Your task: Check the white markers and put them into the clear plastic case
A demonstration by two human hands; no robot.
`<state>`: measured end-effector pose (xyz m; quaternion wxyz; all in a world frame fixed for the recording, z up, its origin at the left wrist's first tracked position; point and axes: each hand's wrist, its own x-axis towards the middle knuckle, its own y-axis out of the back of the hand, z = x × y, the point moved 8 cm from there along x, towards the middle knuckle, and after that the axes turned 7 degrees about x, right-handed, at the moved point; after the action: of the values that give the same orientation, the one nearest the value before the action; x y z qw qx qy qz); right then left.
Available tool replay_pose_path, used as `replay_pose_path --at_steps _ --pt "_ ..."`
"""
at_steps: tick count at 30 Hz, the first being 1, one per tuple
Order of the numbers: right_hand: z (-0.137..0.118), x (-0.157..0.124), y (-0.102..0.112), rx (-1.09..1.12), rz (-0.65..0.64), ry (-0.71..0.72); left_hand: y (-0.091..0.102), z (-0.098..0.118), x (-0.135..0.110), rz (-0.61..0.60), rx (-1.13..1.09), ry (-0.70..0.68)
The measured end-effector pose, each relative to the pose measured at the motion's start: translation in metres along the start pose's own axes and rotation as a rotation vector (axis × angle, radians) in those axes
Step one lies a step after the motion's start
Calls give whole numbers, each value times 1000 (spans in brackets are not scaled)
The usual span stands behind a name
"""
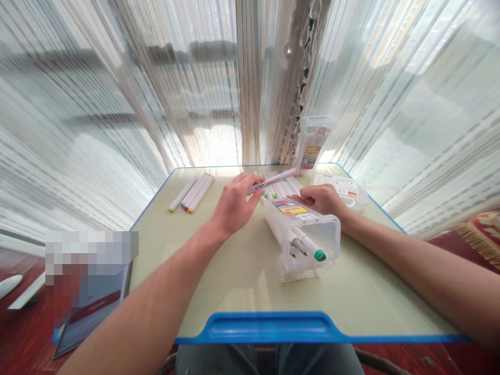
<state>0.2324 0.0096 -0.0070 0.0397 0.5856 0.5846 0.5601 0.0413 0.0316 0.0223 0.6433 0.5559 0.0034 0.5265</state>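
Observation:
My left hand (240,200) is closed on a white marker (277,178) with a pink end, raised at a slant above the table. My right hand (322,199) is curled just behind a clear plastic marker case (269,221); what its fingers grip, if anything, is hidden. The case stands tilted, its open end facing me, with a label on top. Several markers lie inside it, one with a green cap (320,255). Beyond the case, between my hands, a row of white markers (287,185) rests on the table, partly covered by the case and my fingers.
More white markers (193,191) lie at the table's left. A second clear case (312,148) stands upright at the back, and another clear box (339,188) lies at the right. The table (219,276) has a blue rim. Sheer striped curtains (203,78) hang behind.

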Motion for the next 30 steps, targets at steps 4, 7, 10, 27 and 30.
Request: replay_pose_path --at_steps 4,7,10,27,30 --pt "0 0 0 -1 0 0 0 -1 -1 23 -4 -27" --pt "0 1 0 -3 -6 -6 -1 -2 -1 26 -9 -31" --pt "-2 1 0 -3 -4 -2 -1 -2 0 27 -9 -31" --pt "-2 0 1 1 3 10 2 3 0 43 0 -36" --pt "-1 0 0 0 -2 -4 2 3 0 40 -3 -33"
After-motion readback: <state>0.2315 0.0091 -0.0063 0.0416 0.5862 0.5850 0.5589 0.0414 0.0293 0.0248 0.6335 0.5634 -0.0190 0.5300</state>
